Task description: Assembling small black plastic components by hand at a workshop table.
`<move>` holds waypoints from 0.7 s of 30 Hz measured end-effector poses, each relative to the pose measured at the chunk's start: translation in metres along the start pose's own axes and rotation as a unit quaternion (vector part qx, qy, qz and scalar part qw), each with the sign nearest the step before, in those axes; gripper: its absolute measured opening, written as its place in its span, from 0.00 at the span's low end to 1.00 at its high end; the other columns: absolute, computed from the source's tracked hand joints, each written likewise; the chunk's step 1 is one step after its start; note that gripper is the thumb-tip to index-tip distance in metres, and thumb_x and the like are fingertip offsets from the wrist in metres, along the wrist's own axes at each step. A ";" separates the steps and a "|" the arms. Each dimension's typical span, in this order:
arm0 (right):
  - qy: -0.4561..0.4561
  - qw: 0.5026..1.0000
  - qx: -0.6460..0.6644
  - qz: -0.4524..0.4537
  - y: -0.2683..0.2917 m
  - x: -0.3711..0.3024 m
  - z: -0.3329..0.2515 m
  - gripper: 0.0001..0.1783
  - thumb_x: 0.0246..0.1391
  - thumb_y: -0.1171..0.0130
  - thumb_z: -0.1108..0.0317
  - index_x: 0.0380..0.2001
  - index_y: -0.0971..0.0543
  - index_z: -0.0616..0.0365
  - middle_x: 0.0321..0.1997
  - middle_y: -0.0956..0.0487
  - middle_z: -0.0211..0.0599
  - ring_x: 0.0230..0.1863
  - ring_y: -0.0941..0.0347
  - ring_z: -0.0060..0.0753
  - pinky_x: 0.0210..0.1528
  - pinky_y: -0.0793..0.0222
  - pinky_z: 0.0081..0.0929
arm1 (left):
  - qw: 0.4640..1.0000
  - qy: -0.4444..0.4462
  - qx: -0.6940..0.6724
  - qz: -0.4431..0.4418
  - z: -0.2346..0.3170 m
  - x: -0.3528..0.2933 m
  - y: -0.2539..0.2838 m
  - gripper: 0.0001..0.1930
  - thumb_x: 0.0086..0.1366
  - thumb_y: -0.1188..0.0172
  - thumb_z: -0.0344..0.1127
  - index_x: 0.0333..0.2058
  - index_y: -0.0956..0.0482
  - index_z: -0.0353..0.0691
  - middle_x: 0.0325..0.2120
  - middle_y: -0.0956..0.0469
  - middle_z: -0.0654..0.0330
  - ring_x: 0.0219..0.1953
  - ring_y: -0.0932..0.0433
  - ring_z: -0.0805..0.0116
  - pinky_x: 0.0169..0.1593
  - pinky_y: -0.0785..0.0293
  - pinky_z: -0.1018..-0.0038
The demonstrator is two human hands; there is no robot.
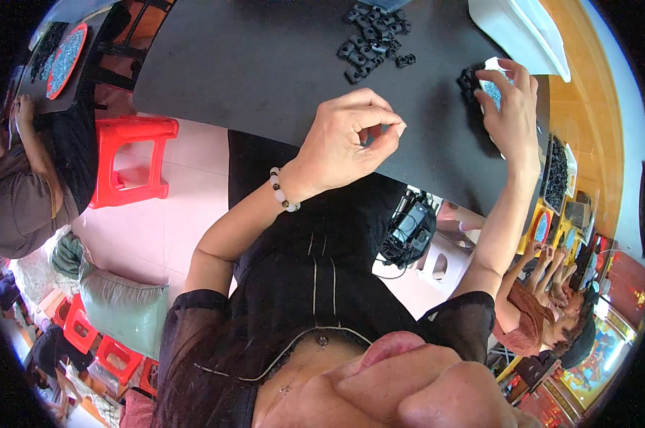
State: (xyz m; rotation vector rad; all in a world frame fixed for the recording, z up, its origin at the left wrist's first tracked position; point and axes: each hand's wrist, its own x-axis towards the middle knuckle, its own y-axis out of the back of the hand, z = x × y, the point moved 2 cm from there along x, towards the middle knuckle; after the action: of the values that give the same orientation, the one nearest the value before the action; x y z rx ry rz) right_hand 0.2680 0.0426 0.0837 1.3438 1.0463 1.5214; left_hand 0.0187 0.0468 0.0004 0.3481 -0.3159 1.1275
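The left hand (344, 139) is held over the near edge of the black table (251, 64), thumb and forefinger pinched together; whether anything is gripped cannot be told. The right hand (511, 107) is pressed, fingers curled, on small black parts (469, 80) and a white piece (492, 85) at the right, while a heap of black clips (374, 39) is left at the far side

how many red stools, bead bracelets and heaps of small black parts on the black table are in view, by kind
Red stools beside the table: 1
Bead bracelets, on the left hand's wrist: 1
Heaps of small black parts on the black table: 2, one loose, one under the right hand at
Total: 4
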 end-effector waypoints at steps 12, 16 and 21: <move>0.051 0.997 -0.050 0.017 -0.026 -0.016 0.006 0.12 0.44 0.36 0.76 0.35 0.18 0.57 0.58 0.31 0.41 0.59 0.39 0.48 0.58 0.41 0.46 | 1.000 0.010 0.024 -0.010 0.002 -0.001 -0.003 0.03 0.59 0.34 0.28 0.33 0.14 0.37 0.30 0.19 0.62 0.24 0.25 0.80 0.27 0.29 0.83; 0.076 0.995 0.051 0.033 -0.025 -0.019 -0.012 0.10 0.45 0.37 0.76 0.34 0.18 0.57 0.57 0.29 0.38 0.58 0.37 0.47 0.57 0.41 0.45 | 0.999 0.009 0.042 0.007 0.000 0.000 -0.003 0.06 0.59 0.34 0.31 0.34 0.15 0.36 0.30 0.21 0.60 0.25 0.22 0.77 0.27 0.27 0.81; 0.094 0.989 0.106 0.042 -0.031 -0.025 -0.037 0.09 0.47 0.38 0.77 0.35 0.19 0.56 0.54 0.28 0.37 0.55 0.36 0.47 0.56 0.40 0.43 | 0.998 0.031 0.057 -0.029 -0.002 0.003 -0.006 0.13 0.61 0.34 0.33 0.44 0.18 0.37 0.36 0.20 0.58 0.29 0.21 0.77 0.34 0.23 0.79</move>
State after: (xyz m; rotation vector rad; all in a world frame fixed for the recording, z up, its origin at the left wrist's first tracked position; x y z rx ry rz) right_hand 0.2352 0.0261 0.0435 1.4249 1.3161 1.6612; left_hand 0.0250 0.0478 -0.0011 0.4193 -0.1869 1.0994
